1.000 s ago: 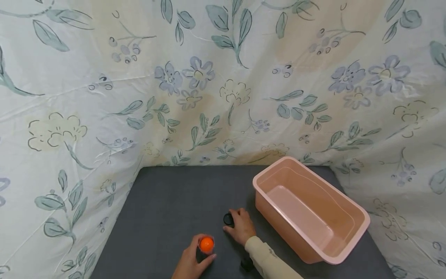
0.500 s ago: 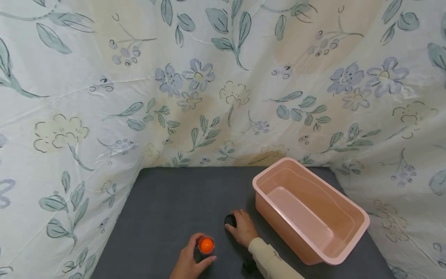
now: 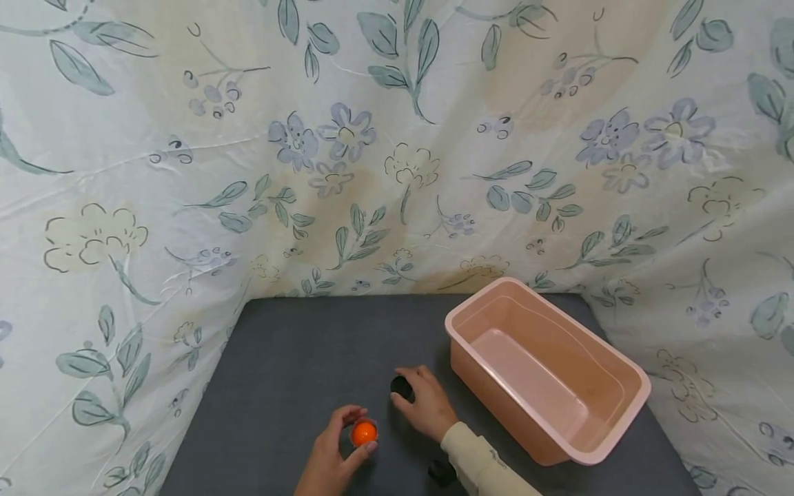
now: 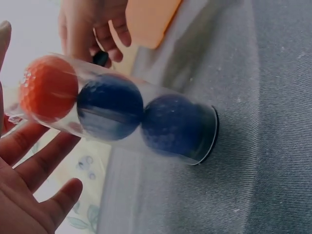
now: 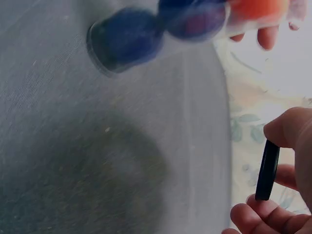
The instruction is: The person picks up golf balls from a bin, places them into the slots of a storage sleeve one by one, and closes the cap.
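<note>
My left hand (image 3: 331,451) holds a clear tube (image 4: 109,107) near its top, thumb on one side and fingers on the other. Inside are golf balls: an orange ball (image 3: 364,432) at the top and two dark blue balls (image 4: 173,124) below it. A dark rim (image 4: 214,134) closes the lower end; whether it touches the table is unclear. To the right of the tube and apart from it, my right hand (image 3: 428,403) pinches a thin round black cap (image 5: 267,170) by its edge, between thumb and fingertips.
A pink rectangular bin (image 3: 496,362) stands on the dark grey table (image 3: 322,344) to the right of my hands. A small black object (image 3: 442,473), kind unclear, lies beside the right sleeve (image 3: 480,458). Floral cloth (image 3: 397,172) surrounds the table's back and sides.
In the right hand the black cap has turned, its ring shape giving way to a dark disc. The left hand's hold on the tube has shifted slightly. The head view has swung slightly.
</note>
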A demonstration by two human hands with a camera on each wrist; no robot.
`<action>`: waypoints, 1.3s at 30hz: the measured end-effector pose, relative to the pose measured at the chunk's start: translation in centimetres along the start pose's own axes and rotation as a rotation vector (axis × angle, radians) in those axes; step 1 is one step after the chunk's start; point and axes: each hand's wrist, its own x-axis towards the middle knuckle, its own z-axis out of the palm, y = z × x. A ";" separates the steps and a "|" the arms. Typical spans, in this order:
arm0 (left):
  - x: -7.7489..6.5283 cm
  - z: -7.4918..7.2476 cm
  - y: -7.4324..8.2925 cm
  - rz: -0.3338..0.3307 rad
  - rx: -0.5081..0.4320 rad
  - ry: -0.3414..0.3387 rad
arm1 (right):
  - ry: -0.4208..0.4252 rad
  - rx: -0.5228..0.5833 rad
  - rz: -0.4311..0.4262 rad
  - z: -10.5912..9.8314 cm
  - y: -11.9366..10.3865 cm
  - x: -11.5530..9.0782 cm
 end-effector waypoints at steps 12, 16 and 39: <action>-0.1 -0.1 0.4 -0.009 0.034 0.053 | -0.039 0.087 -0.109 -1.4 -3.5 -1.0; -0.4 -0.1 0.3 0.025 0.049 0.074 | -0.065 0.115 -0.145 -1.3 -4.3 -1.6; -1.0 -0.3 -0.6 0.044 0.063 0.062 | 0.180 0.065 -0.566 1.7 -4.7 -4.5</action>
